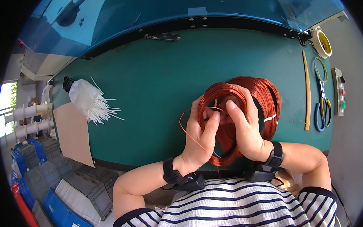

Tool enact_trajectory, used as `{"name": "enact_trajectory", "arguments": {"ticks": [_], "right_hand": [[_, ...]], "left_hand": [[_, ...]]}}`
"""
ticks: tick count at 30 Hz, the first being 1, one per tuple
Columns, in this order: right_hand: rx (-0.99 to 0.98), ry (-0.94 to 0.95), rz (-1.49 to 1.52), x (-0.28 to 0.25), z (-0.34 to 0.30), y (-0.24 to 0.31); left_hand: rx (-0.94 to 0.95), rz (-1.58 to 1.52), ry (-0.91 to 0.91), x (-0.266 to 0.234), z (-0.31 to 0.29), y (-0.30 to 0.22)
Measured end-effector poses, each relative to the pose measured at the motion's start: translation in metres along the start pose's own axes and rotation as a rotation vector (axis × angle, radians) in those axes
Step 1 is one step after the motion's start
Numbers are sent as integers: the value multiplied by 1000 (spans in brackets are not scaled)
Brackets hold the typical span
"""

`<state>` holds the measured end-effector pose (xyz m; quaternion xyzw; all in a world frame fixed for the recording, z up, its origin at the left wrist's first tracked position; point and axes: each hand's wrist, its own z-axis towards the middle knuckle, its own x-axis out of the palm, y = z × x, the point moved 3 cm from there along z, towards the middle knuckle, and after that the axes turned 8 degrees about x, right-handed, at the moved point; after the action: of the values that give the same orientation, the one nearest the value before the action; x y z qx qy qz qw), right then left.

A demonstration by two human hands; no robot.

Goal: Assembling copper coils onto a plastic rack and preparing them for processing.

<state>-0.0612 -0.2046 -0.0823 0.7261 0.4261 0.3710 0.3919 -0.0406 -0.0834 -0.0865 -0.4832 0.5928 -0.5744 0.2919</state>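
We see the left hand (199,141) and right hand (249,133) close together, gripping a red-brown wire coil (224,88) near the green table's (154,83) front edge beside a white-tied bundle (271,99), and judge a loose strand (182,122) is being worked, the next move calling for steady hold.

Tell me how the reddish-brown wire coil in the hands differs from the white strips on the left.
Colour: the wire coil is reddish-brown; the white strips are white. Shape: the coil curves round in loops; the strips are fairly straight and fanned out. State: the left hand and right hand hold the coil; the strips poke untouched from a pale bag. Both gather many thin strands.
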Motion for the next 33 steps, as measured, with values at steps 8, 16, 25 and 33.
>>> {"name": "enact_trajectory", "arguments": {"ticks": [8, 16, 25, 33], "right_hand": [[1, -19, -126, -19, 4, 9], [302, 261, 162, -6, -13, 40], [433, 567, 471, 42, -16, 53], [422, 641, 421, 45, -11, 50]], "left_hand": [[357, 359, -114, -4, -9, 7], [534, 828, 163, 0, -73, -8], [255, 271, 155, -27, -75, -13], [226, 249, 282, -39, -66, -19]]}}
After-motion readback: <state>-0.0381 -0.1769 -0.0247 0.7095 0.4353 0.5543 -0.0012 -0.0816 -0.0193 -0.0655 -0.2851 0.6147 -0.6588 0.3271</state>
